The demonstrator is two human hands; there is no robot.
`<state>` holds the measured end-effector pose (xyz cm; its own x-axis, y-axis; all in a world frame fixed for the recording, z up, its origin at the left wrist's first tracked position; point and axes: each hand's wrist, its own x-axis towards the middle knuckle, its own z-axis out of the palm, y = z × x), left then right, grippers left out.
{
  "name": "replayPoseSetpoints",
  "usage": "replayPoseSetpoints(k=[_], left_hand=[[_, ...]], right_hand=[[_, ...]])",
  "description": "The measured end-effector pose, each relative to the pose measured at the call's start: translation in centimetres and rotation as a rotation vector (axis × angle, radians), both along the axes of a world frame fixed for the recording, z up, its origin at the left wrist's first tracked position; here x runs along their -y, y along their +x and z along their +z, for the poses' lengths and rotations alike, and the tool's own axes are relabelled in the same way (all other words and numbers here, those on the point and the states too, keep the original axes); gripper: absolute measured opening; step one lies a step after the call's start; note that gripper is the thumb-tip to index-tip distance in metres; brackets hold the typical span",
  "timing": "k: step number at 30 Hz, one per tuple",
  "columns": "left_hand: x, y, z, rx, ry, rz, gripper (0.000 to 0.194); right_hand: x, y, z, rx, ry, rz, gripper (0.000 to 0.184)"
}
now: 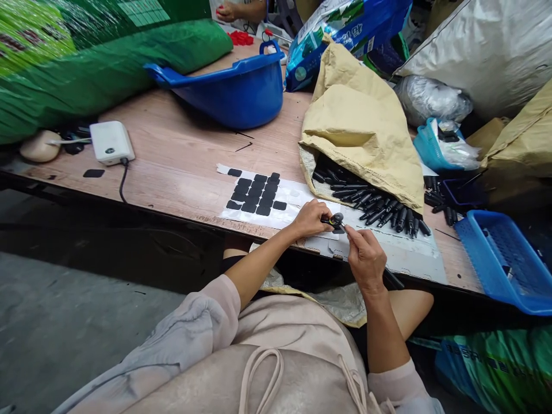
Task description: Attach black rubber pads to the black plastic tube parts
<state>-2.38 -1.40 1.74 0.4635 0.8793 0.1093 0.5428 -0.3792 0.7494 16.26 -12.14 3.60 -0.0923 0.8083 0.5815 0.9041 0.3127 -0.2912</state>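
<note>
Near the table's front edge, my left hand (311,218) is closed on a small black part with a yellow-green ring and a round dark end (337,218). My right hand (365,257) pinches a thin, shiny piece against that round end; its kind is too small to tell. To the left lies a white sheet (276,219) bearing rows of rounded black pads (257,194). Several black tube-shaped parts (379,208) spill from the mouth of a tan paper sack (357,115) beyond my hands. A black rod (393,280) shows beside my right wrist.
A blue basin (245,95) stands at the back of the table. A white box with a cable (112,142) sits at the left, by green wrapped bags (116,63). On the right is a blue basket (478,253). Another person's hand (227,11) is at the far side.
</note>
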Motion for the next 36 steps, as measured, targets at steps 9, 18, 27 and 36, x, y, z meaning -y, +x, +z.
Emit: replayPoseSetpoints(k=[9,18,27,36], left_hand=[[0.0,-0.1,-0.1,0.028,0.020,-0.001,0.013],[0.0,-0.1,-0.2,0.015,0.045,-0.019,0.014],[0.0,-0.5,-0.6,-0.008,0.075,-0.040,0.014],[4.5,-1.2,1.5,0.206,0.050,-0.277,0.023]], right_hand=[[0.9,1.1,0.0,-0.038,0.008,-0.034,0.033],[0.5,3.7,-0.1,-0.065,0.062,-0.073,0.028],[-1.0,8.3,-3.1,0.110,0.026,-0.045,0.022],[-0.8,7.6,-3.1,0.071,0.027,-0.065,0.020]])
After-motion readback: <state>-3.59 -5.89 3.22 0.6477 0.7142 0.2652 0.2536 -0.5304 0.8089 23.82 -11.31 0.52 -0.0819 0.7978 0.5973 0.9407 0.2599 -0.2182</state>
